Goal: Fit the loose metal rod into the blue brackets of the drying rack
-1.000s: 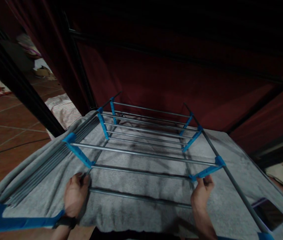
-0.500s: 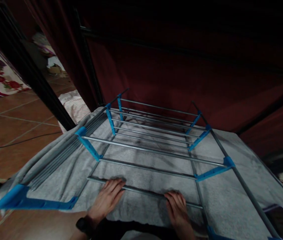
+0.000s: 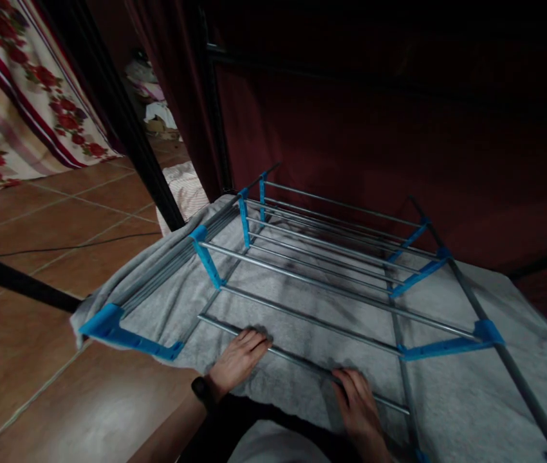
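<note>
A rack of grey metal rods with blue plastic brackets (image 3: 208,263) lies across a grey blanket (image 3: 452,399). My left hand (image 3: 241,357), with a dark watch on the wrist, has its fingers curled over the nearest cross rod (image 3: 302,363) of the rack. Farther right, my right hand (image 3: 358,400) is wrapped over the same rod near its right end. Both thumbs and the undersides of the fingers are hidden. Along the rack's left side runs a bundle of thin rods (image 3: 170,267), beside a larger blue bracket (image 3: 131,334) at the near left corner.
Dark red curtain (image 3: 331,135) hangs behind the rack, with a black post (image 3: 133,128) at left. Brown floor tiles (image 3: 46,334) carry a thin cable (image 3: 80,245). A floral cloth (image 3: 56,96) hangs at far left, and a striped cloth (image 3: 186,186) lies by the post.
The view has swung left, so the rack and hands appear farther right and more floor shows. Both hands stay on the same rod.
</note>
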`<state>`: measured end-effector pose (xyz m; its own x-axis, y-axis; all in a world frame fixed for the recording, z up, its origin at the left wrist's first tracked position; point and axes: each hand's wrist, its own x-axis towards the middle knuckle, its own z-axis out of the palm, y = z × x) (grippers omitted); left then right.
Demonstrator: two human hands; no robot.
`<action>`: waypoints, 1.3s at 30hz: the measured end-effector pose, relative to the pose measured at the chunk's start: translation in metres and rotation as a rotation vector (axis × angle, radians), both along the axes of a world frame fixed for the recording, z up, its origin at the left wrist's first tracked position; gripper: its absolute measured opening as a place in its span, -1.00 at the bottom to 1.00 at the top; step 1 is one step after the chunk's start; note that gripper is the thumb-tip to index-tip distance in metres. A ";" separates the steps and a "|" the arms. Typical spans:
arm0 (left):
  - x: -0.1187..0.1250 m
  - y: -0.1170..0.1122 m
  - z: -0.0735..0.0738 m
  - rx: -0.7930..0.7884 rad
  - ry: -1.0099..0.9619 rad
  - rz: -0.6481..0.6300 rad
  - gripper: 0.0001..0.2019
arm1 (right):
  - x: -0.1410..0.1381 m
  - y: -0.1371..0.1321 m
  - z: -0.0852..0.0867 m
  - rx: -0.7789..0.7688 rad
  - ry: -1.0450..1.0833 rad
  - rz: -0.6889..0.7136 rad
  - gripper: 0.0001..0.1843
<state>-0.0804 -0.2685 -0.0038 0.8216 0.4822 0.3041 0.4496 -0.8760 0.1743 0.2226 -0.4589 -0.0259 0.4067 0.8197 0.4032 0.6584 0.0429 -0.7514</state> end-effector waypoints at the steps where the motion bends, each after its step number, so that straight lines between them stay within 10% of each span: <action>1: 0.000 0.000 0.000 0.000 0.000 -0.003 -0.63 | 0.000 0.000 -0.004 -0.016 -0.023 0.004 -0.70; 12: 0.011 -0.004 0.003 0.011 -0.020 -0.015 -0.64 | 0.006 -0.005 -0.020 -0.082 -0.124 -0.009 -0.73; 39: 0.010 0.028 -0.001 0.205 -0.222 -0.163 -0.72 | 0.019 0.034 0.032 -0.231 -0.559 0.003 -0.71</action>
